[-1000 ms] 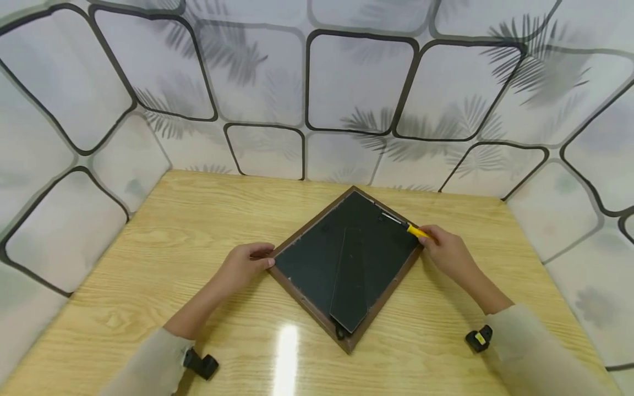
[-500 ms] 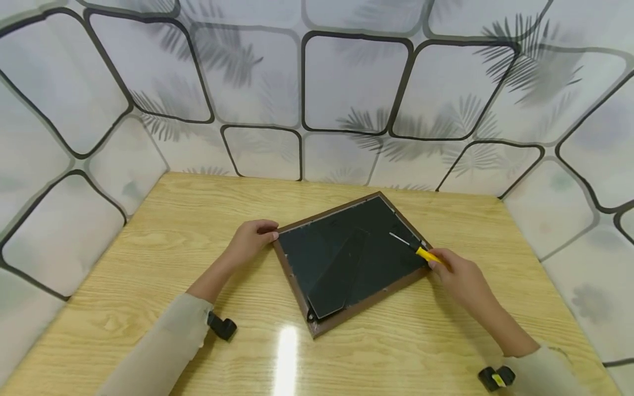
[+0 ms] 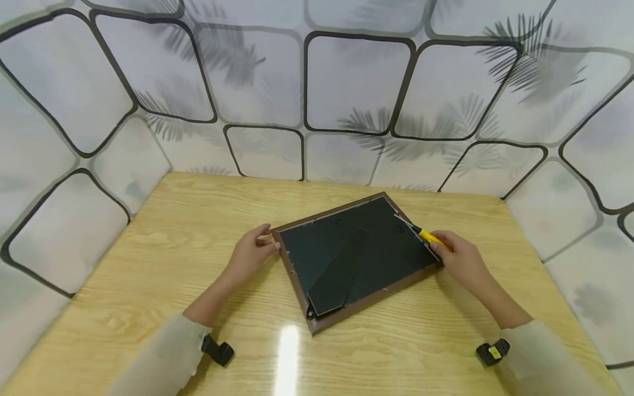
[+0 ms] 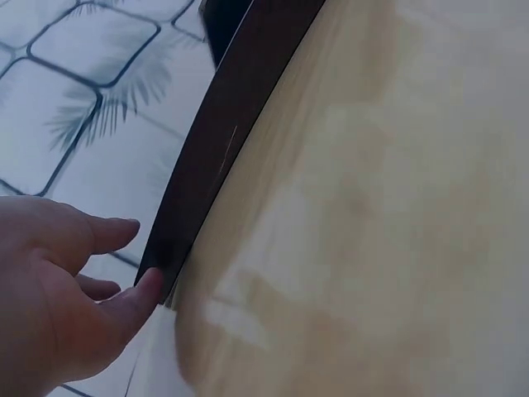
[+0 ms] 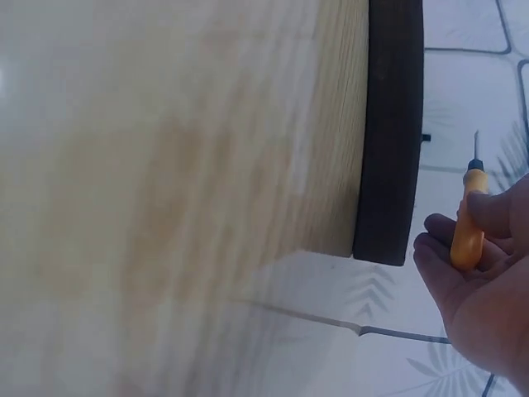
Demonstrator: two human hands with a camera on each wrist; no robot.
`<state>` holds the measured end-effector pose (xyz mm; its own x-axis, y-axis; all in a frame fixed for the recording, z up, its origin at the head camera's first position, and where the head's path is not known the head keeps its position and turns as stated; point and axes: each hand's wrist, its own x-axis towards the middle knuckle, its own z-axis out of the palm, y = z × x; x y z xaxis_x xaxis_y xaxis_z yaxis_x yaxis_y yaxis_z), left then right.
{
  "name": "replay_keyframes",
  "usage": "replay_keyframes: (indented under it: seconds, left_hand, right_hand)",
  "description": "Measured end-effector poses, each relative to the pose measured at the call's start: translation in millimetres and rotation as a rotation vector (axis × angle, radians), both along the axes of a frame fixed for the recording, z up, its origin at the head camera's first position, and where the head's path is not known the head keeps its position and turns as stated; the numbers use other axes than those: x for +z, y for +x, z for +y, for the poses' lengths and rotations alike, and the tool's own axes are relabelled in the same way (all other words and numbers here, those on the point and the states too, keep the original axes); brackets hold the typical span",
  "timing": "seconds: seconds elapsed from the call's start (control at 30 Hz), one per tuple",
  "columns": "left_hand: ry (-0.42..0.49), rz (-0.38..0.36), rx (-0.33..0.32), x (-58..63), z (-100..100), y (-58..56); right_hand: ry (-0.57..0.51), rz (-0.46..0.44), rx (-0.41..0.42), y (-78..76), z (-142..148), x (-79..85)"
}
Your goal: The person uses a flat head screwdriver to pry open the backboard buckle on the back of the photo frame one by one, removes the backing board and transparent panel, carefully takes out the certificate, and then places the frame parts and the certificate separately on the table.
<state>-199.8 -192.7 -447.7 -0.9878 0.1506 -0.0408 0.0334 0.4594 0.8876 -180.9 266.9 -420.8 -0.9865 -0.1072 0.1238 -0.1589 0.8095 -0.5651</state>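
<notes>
A picture frame [image 3: 378, 253] lies face down, its brown border around a black backing board with a tapered easel leg [image 3: 334, 278]. In my right hand [image 3: 460, 261] I grip a screwdriver [image 3: 430, 237] by its yellow handle. Its thin metal shaft reaches over the board's upper right edge, near small metal tabs. The right wrist view shows the screwdriver [image 5: 469, 219] pinched between thumb and fingers beside the frame's dark side [image 5: 388, 132]. At the frame's left corner is my left hand [image 3: 251, 253], fingers extended and apart, thumb right at the border [image 4: 207, 149].
The frame lies on a light wood-grain table [image 3: 208, 214]. Patterned panels [image 3: 356, 82] with dark outlines and leaf prints stand behind and at both sides. A black wrist camera [image 3: 218, 350] sits at the left cuff, another camera [image 3: 492, 352] at the right.
The picture frame has turned clockwise since a second ago. Lately the screwdriver tip has moved up to the board's right edge, and my left fingers have spread at the corner.
</notes>
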Motion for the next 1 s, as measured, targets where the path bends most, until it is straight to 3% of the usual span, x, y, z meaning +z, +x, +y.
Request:
replay_keyframes:
  seconds: [0.23, 0.5, 0.67, 0.83, 1.0]
  left_hand:
    - [0.111, -0.046, -0.033, -4.8, 20.2, 26.5]
    - [0.111, 0.003, -0.026, -5.8, 19.8, 31.5]
    - [0.078, -0.038, -0.028, -7.5, 19.8, 25.5]
    - [0.065, -0.036, -0.079, -8.3, 15.6, 11.0]
    - [0.043, -0.059, -0.09, -5.9, 12.2, -3.7]
  right_hand:
    - [-0.025, -0.031, 0.008, -20.8, 3.9, -9.5]
    - [-0.013, -0.049, 0.029, -23.5, -3.9, -11.6]
    - [0.016, -0.018, 0.025, -13.0, -0.7, -11.4]
    - [0.053, -0.006, 0.027, 0.6, 0.5, -13.5]
    - [0.08, -0.03, 0.019, 17.1, -1.9, -12.9]
